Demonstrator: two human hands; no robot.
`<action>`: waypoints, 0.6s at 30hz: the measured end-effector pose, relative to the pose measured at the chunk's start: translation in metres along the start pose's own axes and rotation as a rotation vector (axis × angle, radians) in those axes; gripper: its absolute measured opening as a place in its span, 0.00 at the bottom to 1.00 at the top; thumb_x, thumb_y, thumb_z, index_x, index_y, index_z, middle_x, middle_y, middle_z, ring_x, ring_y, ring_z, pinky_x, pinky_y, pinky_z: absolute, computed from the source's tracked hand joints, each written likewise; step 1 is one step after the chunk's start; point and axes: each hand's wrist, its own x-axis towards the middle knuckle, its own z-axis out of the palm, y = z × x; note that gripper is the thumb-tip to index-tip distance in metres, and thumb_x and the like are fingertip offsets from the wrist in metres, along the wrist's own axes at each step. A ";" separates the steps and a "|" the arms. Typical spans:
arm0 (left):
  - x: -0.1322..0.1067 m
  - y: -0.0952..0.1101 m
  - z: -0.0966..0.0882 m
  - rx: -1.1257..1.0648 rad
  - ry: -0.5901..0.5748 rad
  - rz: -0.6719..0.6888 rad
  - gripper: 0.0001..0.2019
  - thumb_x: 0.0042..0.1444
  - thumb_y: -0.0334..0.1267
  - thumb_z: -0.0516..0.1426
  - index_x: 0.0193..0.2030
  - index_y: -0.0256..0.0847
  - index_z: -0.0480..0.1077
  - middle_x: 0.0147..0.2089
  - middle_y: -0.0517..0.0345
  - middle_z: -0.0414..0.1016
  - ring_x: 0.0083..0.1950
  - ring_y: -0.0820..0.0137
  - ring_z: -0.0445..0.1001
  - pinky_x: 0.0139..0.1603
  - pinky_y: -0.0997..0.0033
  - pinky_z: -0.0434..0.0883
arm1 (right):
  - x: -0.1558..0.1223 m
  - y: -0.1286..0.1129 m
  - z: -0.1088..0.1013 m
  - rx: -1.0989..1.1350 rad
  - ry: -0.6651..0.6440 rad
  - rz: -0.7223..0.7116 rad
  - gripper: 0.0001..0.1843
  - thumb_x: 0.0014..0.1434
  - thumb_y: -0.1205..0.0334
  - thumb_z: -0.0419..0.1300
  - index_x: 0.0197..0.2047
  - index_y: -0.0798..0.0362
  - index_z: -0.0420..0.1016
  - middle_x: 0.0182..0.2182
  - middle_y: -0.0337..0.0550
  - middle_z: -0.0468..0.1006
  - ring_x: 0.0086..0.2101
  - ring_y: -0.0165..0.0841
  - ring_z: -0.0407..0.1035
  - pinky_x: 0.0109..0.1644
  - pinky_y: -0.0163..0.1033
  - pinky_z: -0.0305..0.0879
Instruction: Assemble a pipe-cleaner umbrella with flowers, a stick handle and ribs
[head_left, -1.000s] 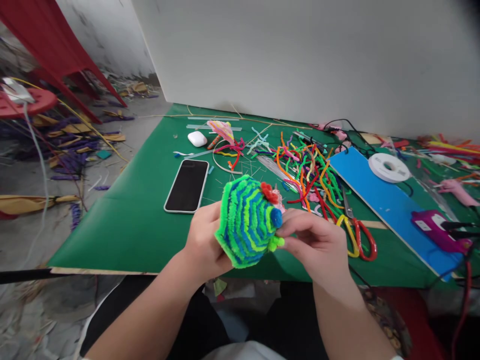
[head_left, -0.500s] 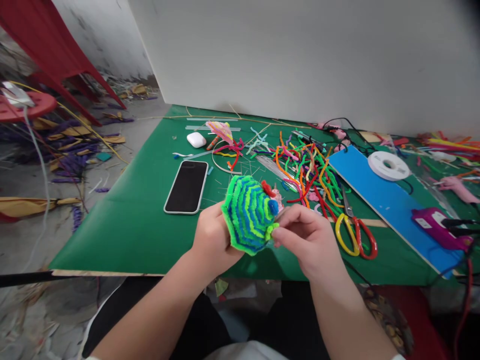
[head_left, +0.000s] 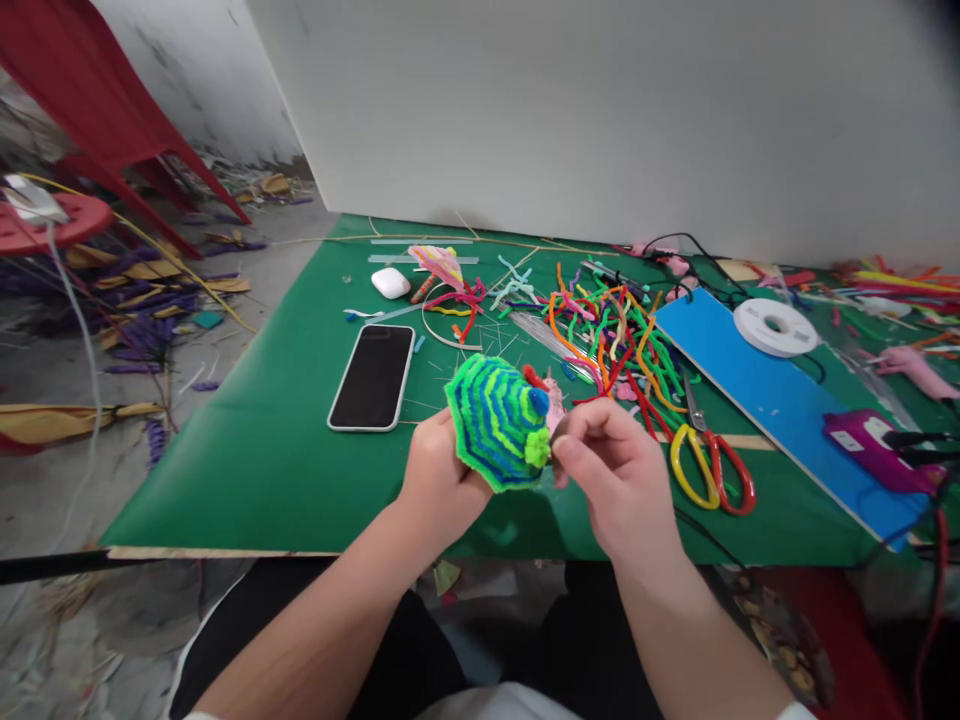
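Observation:
A small umbrella-shaped piece of green and blue striped pipe cleaner [head_left: 491, 420] is held over the table in my left hand [head_left: 442, 465]. My left fingers close round its underside, mostly hidden by the canopy. At its blue tip sits a light green fuzzy tuft [head_left: 537, 448], with a red bit [head_left: 534, 377] and a pink fuzzy piece [head_left: 555, 400] just beyond. My right hand [head_left: 607, 465] is beside the tuft, thumb and fingertips pinched together; whether anything is between them is too small to make out.
A phone [head_left: 373, 378], white earbud case [head_left: 391, 283] and pink striped piece [head_left: 439, 265] lie to the left. Behind are tangled pipe cleaners [head_left: 622, 330]. Scissors [head_left: 694, 465], a blue board [head_left: 739, 370], a white spool [head_left: 775, 328] and a magenta device [head_left: 874, 445] are right.
The striped umbrella piece has turned slightly in my left hand, so the green tuft shows more fully. My right fingertips have come off the tuft and moved a little right.

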 end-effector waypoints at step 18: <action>-0.004 -0.003 0.005 -0.180 -0.041 -0.258 0.05 0.37 0.27 0.58 0.18 0.39 0.68 0.18 0.62 0.70 0.24 0.70 0.69 0.32 0.71 0.71 | -0.007 -0.002 -0.001 -0.584 -0.062 -0.628 0.21 0.51 0.75 0.59 0.48 0.50 0.73 0.36 0.45 0.73 0.36 0.32 0.69 0.40 0.39 0.69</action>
